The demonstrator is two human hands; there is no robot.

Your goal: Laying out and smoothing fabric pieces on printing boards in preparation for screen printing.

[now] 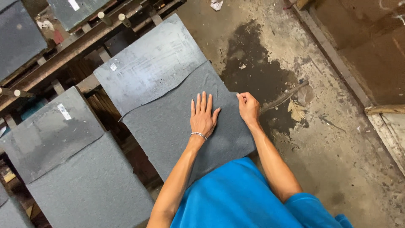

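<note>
A grey felt-like sheet (168,122) lies over the near part of a dark flat board (147,63) on a metal rack. My left hand (203,115) rests flat on the sheet, fingers spread, a thin bracelet on the wrist. My right hand (248,106) pinches the sheet's right edge near its far corner, fingers closed on the fabric. My blue shirt fills the bottom of the view.
A second board (46,131) with its own grey sheet (93,185) lies to the left. More boards (19,36) sit on the rack (76,46) at top left. On the right is dirty concrete floor with a dark wet stain (257,71) and a dry leaf (296,110).
</note>
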